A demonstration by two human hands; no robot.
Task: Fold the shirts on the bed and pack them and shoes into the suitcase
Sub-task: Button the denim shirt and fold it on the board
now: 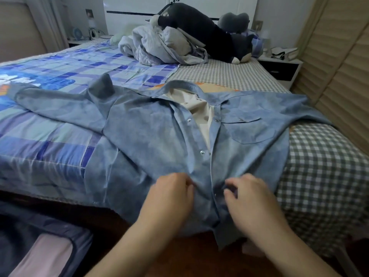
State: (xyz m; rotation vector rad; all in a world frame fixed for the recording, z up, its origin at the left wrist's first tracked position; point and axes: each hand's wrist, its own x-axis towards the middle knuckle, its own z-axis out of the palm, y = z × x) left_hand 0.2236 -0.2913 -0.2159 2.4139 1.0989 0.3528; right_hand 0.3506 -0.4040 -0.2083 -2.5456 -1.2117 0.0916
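Observation:
A blue denim shirt [155, 134] with snap buttons lies face up across the near edge of the bed [319, 160], its collar pointing away from me and its hem hanging over the edge. A beige lining shows at the open neck. The left sleeve stretches out to the far left. My left hand [169, 198] pinches the left front panel beside the button placket near the hem. My right hand [249, 200] pinches the right panel just across the placket. An open suitcase [40, 246] with a pink lining stands on the floor at the bottom left.
A crumpled grey blanket [159, 45] and a dark plush toy [209, 33] lie at the head of the bed. A blue patchwork cover [60, 76] spreads over the left half. A nightstand [279, 66] and a slatted wardrobe door [343, 76] stand on the right.

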